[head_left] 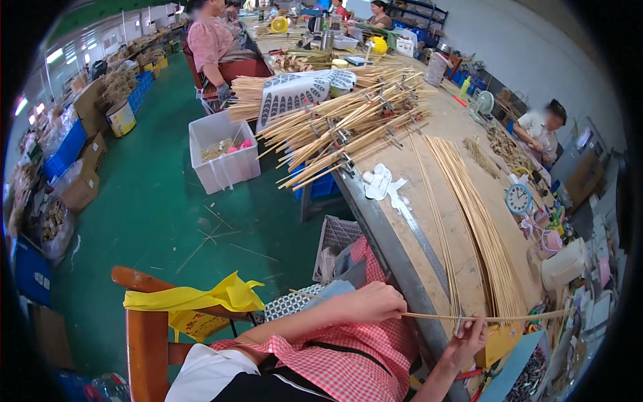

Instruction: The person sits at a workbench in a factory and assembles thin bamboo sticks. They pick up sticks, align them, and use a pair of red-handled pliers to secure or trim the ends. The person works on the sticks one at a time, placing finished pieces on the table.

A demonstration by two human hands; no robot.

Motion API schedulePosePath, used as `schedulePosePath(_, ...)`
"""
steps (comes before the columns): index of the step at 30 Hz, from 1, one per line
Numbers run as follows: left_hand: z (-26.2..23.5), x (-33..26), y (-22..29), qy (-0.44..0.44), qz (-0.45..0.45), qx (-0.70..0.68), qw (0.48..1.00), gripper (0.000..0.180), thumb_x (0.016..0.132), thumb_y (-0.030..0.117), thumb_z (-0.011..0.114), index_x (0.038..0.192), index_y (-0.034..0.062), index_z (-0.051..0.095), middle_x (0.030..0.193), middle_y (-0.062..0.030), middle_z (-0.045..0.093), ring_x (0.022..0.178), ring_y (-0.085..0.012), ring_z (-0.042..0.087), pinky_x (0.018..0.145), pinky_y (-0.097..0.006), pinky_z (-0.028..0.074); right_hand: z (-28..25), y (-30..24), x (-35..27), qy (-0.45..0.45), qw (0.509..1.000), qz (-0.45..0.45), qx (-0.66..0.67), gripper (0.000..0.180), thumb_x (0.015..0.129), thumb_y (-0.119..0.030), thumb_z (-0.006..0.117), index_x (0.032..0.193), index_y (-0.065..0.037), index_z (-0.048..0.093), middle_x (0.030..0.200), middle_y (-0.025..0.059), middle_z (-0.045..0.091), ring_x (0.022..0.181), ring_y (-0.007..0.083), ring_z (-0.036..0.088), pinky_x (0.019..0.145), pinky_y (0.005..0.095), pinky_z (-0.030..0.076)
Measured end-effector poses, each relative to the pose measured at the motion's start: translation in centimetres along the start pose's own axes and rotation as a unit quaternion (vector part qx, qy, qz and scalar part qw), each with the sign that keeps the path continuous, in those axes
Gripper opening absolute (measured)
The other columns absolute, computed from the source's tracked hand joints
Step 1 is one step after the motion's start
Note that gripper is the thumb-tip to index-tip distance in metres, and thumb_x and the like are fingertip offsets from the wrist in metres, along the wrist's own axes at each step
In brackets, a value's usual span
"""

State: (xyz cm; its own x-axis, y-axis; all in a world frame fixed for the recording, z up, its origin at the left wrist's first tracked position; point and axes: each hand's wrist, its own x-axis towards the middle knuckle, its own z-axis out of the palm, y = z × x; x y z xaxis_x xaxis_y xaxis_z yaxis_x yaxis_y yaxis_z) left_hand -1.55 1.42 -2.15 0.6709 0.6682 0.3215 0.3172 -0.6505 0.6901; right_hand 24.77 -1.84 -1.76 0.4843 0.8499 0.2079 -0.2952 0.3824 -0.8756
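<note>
A long thin straw-coloured stick runs across in front of me, slightly bowed, over the table's near end. My left hand is closed round it in a fist, and its far-left end pokes out beyond that wrist. Further right, my right hand pinches the same stick between thumb and fingers. A small metallic piece shows at those fingertips; its kind is unclear. Just beyond the hands, a row of similar sticks lies lengthwise on the table, with a few separate sticks to its left.
A metal caliper and white gloves lie near the table edge. Clamped stick bundles overhang it further off. A wooden chair with yellow cloth stands left. Co-workers sit at the far left and right.
</note>
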Motion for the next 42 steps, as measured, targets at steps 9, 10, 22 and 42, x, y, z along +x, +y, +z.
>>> schedulePosePath(9,-1.3,-0.2,-1.3,0.006,-0.026,0.034,0.999,0.018,0.079,0.016,0.062,0.090,0.0020,0.065,0.086,-0.0128,0.064,0.079,-0.0307,0.063,0.071,-0.040,0.049,-2.2,-0.9,0.2,-0.025,0.996,-0.012,-0.082,0.024,0.092,-0.020,0.058,0.082,0.002,0.061,0.059,0.0051,0.053,0.045,0.0088,0.042,0.042,0.0235,0.037)
schedulePosePath(10,-1.4,-0.2,-1.2,0.005,-0.036,0.037,0.999,0.018,0.079,0.016,0.062,0.090,0.0019,0.065,0.085,-0.0129,0.064,0.079,-0.0309,0.062,0.071,-0.040,0.049,-2.4,-1.0,0.2,-0.029,0.996,-0.009,-0.086,0.024,0.092,-0.019,0.059,0.083,0.002,0.061,0.059,0.0056,0.054,0.045,0.0090,0.042,0.043,0.0235,0.037)
schedulePosePath(22,1.4,0.6,-1.6,-0.052,0.039,-0.098,0.993,0.018,0.073,0.010,0.068,0.088,0.0004,0.068,0.081,-0.0141,0.066,0.076,-0.0305,0.064,0.069,-0.039,0.049,-5.6,1.3,1.8,-0.009,0.998,0.044,0.039,0.023,0.093,-0.023,0.058,0.081,-0.003,0.057,0.058,0.0027,0.050,0.045,0.0090,0.041,0.043,0.0237,0.037)
schedulePosePath(42,0.0,0.5,-2.3,-0.034,-0.039,-0.049,0.997,0.019,0.080,0.014,0.064,0.093,0.0009,0.067,0.086,-0.0148,0.066,0.080,-0.0316,0.063,0.071,-0.038,0.049,-4.4,1.5,1.7,-0.018,0.998,0.064,0.015,0.026,0.093,-0.024,0.057,0.086,0.000,0.062,0.060,0.0031,0.053,0.045,0.0091,0.043,0.043,0.0241,0.038)
